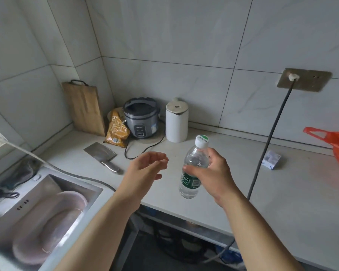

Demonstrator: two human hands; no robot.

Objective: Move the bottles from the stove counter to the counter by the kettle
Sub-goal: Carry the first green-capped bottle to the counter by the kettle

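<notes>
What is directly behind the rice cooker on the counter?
Only the tiled wall shows behind the rice cooker. An orange snack bag leans at its left, the white kettle stands to its right. The cooker's body hides where its black cord attaches.

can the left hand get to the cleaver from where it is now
Probably yes. The left hand is open and empty, hovering just right of the cleaver, which lies flat on the counter with its handle pointing toward the hand. Nothing sits between them.

Both forearms reach forward — left hand (145,169) loosely cupped, right hand (213,173) gripping.
</notes>
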